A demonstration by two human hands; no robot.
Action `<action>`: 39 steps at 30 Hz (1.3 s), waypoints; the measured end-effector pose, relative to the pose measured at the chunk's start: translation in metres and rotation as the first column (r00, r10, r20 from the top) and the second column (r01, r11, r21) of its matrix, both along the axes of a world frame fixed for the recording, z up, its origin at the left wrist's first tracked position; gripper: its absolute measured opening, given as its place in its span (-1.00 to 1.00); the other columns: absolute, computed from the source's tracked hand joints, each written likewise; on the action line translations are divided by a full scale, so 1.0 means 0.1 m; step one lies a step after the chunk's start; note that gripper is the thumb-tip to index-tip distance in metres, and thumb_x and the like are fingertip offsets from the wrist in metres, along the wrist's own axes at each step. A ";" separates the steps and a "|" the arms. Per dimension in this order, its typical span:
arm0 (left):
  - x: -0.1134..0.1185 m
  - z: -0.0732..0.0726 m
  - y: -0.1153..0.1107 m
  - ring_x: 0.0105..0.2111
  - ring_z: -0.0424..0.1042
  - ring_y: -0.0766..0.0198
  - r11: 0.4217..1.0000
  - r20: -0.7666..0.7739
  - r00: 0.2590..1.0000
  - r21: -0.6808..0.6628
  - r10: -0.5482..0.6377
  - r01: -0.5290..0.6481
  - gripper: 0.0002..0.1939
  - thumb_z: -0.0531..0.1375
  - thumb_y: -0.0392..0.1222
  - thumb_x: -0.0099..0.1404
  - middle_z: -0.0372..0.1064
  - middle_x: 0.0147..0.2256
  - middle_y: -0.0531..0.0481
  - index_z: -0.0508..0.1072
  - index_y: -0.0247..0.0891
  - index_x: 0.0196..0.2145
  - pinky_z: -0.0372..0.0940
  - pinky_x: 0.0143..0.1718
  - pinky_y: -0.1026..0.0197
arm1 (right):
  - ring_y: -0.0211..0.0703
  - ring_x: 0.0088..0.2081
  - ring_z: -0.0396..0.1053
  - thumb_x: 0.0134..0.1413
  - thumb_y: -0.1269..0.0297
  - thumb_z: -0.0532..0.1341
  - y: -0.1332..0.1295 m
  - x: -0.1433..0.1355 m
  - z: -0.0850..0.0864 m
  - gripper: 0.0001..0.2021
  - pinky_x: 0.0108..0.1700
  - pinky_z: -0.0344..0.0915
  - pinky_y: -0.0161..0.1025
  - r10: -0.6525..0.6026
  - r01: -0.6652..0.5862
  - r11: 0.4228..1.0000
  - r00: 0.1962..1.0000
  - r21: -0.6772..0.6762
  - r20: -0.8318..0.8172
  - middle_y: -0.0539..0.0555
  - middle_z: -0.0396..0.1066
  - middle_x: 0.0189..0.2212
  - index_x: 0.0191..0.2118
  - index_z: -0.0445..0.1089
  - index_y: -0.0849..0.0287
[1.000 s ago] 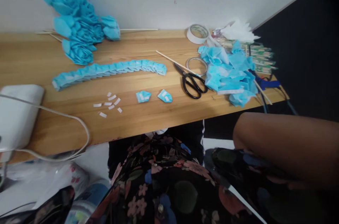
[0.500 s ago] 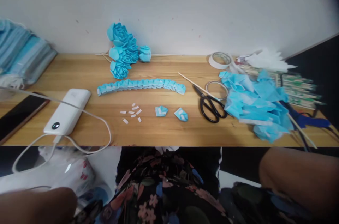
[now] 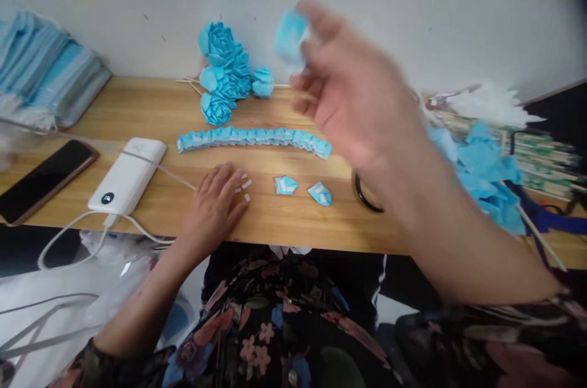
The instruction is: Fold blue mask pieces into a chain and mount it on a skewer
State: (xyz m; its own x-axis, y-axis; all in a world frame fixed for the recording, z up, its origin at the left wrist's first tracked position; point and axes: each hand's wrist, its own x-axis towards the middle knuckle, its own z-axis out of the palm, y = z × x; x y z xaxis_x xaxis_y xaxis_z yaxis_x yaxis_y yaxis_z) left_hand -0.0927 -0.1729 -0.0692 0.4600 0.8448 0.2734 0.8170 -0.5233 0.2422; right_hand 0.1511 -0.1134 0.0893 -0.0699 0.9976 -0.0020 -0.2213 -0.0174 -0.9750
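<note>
Currently, right grip [image 3: 343, 79] pinches blue piece [image 3: 290, 36]; left grip [image 3: 214, 201], loosely spread, partly covers white strips [image 3: 247, 184].

Plain pale wall [image 3: 413, 3], wooden tabletop [image 3: 275, 226].

Craft workspace — wooden table [image 3: 257, 223] bearing blue handmade flowers [image 3: 222, 79].

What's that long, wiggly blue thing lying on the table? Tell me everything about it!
The long blue strip is a row of many small folded pieces, tightly overlapped, with a frilly top edge. It is light blue with paler parts and looks like soft, thin cloth or paper. It lies on the wooden table in a gentle arch, its ends curving toward the person. Blue flowers are behind its left part. Neither the left hand nor the right hand touches it.
</note>
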 end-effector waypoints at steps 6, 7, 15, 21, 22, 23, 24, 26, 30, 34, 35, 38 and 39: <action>0.29 0.05 0.15 0.40 0.08 -0.08 0.985 -0.076 0.984 -0.066 -0.162 0.157 -0.52 -0.04 -0.17 0.51 0.15 0.36 -0.32 0.27 -0.35 0.30 0.07 0.39 -0.23 | -0.32 -0.34 0.37 0.18 0.40 0.24 -0.01 -0.24 -0.56 -0.65 -0.33 0.36 -0.39 0.093 -0.093 0.987 0.996 -0.131 -0.010 -0.08 0.39 -0.41 0.09 0.42 0.07; 0.30 0.08 0.17 0.40 0.08 -0.07 0.980 -0.081 0.979 -0.090 -0.186 0.179 -0.51 -0.04 -0.17 0.50 0.15 0.36 -0.32 0.26 -0.37 0.30 0.07 0.39 -0.21 | -0.31 -0.33 0.38 0.17 0.39 0.25 -0.02 -0.24 -0.64 -0.65 -0.33 0.37 -0.38 0.089 -0.090 0.985 0.996 -0.145 -0.017 -0.08 0.39 -0.41 0.08 0.42 0.06; -0.19 0.25 0.18 0.39 0.11 -0.09 0.993 -0.011 1.000 -0.118 -0.011 0.010 -0.36 -0.06 0.08 0.52 0.07 0.39 -0.34 0.06 -0.31 0.41 0.12 0.35 -0.23 | -0.30 -0.39 0.38 0.09 0.37 0.27 -0.42 -0.33 -1.03 -0.63 -0.22 0.45 -0.24 0.134 -0.181 0.951 0.972 -0.251 -0.195 -0.09 0.40 -0.38 0.05 0.40 0.05; -0.49 0.19 -0.11 0.35 0.16 -0.20 0.992 -0.147 0.983 -0.039 0.112 -0.119 -0.29 -0.08 0.15 0.51 0.14 0.34 -0.43 0.06 -0.43 0.40 0.11 0.34 -0.26 | -0.23 -0.34 0.36 0.06 0.34 0.28 -0.46 -0.22 -1.20 -0.61 -0.11 0.34 -0.15 0.112 -0.113 0.971 0.994 -0.210 -0.015 -0.10 0.36 -0.43 0.05 0.42 0.04; -0.49 0.18 -0.19 0.35 0.17 -0.20 0.995 -0.175 0.980 -0.025 0.096 -0.102 -0.29 -0.10 0.15 0.52 0.16 0.33 -0.44 0.07 -0.44 0.39 0.10 0.35 -0.27 | -0.23 -0.34 0.35 0.06 0.33 0.29 -0.43 -0.16 -1.20 -0.62 -0.10 0.32 -0.14 0.065 -0.061 0.975 0.998 -0.213 0.011 -0.10 0.34 -0.44 0.04 0.42 0.03; -0.48 0.17 -0.25 0.35 0.18 -0.20 0.997 -0.198 0.978 -0.008 0.072 -0.075 -0.30 -0.11 0.15 0.52 0.17 0.33 -0.44 0.09 -0.44 0.38 0.07 0.36 -0.29 | -0.23 -0.34 0.34 0.05 0.32 0.29 -0.40 -0.10 -1.20 -0.62 -0.08 0.31 -0.12 0.021 -0.015 0.976 0.999 -0.217 0.024 -0.11 0.32 -0.44 0.04 0.43 0.03; -0.45 0.16 -0.31 0.35 0.17 -0.19 0.999 -0.218 0.975 0.003 0.043 -0.044 -0.31 -0.11 0.14 0.52 0.17 0.33 -0.43 0.11 -0.43 0.38 0.05 0.37 -0.29 | -0.23 -0.33 0.34 0.05 0.31 0.30 -0.38 -0.06 -1.19 -0.63 -0.05 0.31 -0.11 -0.014 0.019 0.974 1.000 -0.225 0.022 -0.10 0.32 -0.44 0.03 0.43 0.02; -0.37 0.13 -0.36 0.38 0.13 -0.16 1.000 -0.237 0.971 0.018 0.006 -0.002 -0.32 -0.11 0.13 0.52 0.12 0.36 -0.41 0.14 -0.42 0.37 0.04 0.38 -0.26 | -0.22 -0.31 0.34 0.05 0.29 0.31 -0.34 -0.03 -1.16 -0.65 -0.02 0.31 -0.08 -0.051 0.047 0.967 0.999 -0.252 -0.008 -0.09 0.33 -0.41 0.00 0.43 0.01; -0.12 0.05 -0.23 0.39 0.10 -0.12 0.999 -0.228 0.973 0.035 -0.017 0.025 -0.33 -0.13 0.10 0.53 0.10 0.37 -0.43 0.18 -0.50 0.34 0.07 0.38 -0.19 | -0.20 -0.24 0.37 0.01 0.29 0.32 -0.31 -0.21 -1.12 -0.66 0.04 0.33 -0.08 -0.015 -0.014 0.959 0.995 -0.282 -0.101 -0.07 0.35 -0.38 -0.03 0.44 0.00; 0.05 0.03 0.01 0.40 0.09 -0.11 0.999 -0.171 0.985 0.015 -0.035 0.038 -0.34 -0.08 0.08 0.52 0.10 0.36 -0.43 0.22 -0.52 0.32 0.05 0.39 -0.19 | -0.24 -0.25 0.38 -0.01 0.29 0.32 -0.18 -0.37 -1.11 -0.65 0.04 0.36 -0.12 -0.025 -0.017 0.966 0.987 -0.256 -0.159 -0.10 0.34 -0.39 -0.04 0.43 0.02; 0.06 0.04 0.05 0.40 0.08 -0.10 0.999 -0.156 0.987 0.001 -0.045 0.046 -0.34 -0.06 0.07 0.51 0.09 0.37 -0.43 0.20 -0.52 0.32 0.05 0.39 -0.18 | -0.26 -0.28 0.37 -0.01 0.30 0.31 -0.13 -0.36 -1.10 -0.66 0.03 0.37 -0.13 -0.056 0.014 0.969 0.985 -0.245 -0.163 -0.11 0.34 -0.40 -0.04 0.42 0.03; 0.04 0.09 0.12 0.42 0.04 -0.10 0.998 -0.120 0.991 -0.033 -0.056 0.053 -0.32 -0.02 0.06 0.50 0.05 0.38 -0.44 0.12 -0.53 0.36 0.08 0.39 -0.17 | -0.30 -0.35 0.36 0.02 0.35 0.29 0.01 -0.26 -1.06 -0.65 -0.02 0.41 -0.16 -0.124 0.083 0.972 0.976 -0.218 -0.181 -0.13 0.34 -0.44 -0.02 0.41 0.05; 0.04 0.11 0.14 0.42 0.04 -0.10 0.998 -0.113 0.992 -0.041 -0.052 0.048 -0.31 0.00 0.06 0.49 0.05 0.39 -0.43 0.11 -0.51 0.37 0.08 0.39 -0.18 | -0.31 -0.36 0.36 0.03 0.37 0.28 0.05 -0.21 -1.04 -0.65 -0.04 0.42 -0.18 -0.134 0.093 0.972 0.974 -0.214 -0.183 -0.13 0.35 -0.45 -0.02 0.41 0.06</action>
State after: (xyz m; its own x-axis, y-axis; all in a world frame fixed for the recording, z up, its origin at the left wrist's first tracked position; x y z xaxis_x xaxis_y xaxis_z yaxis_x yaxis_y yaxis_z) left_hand -0.0892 -0.1590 -0.0587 0.5282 0.8289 0.1843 0.8136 -0.5561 0.1694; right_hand 0.1298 -0.1083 -0.0142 0.0246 0.9790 -0.2025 -0.4189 -0.1738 -0.8913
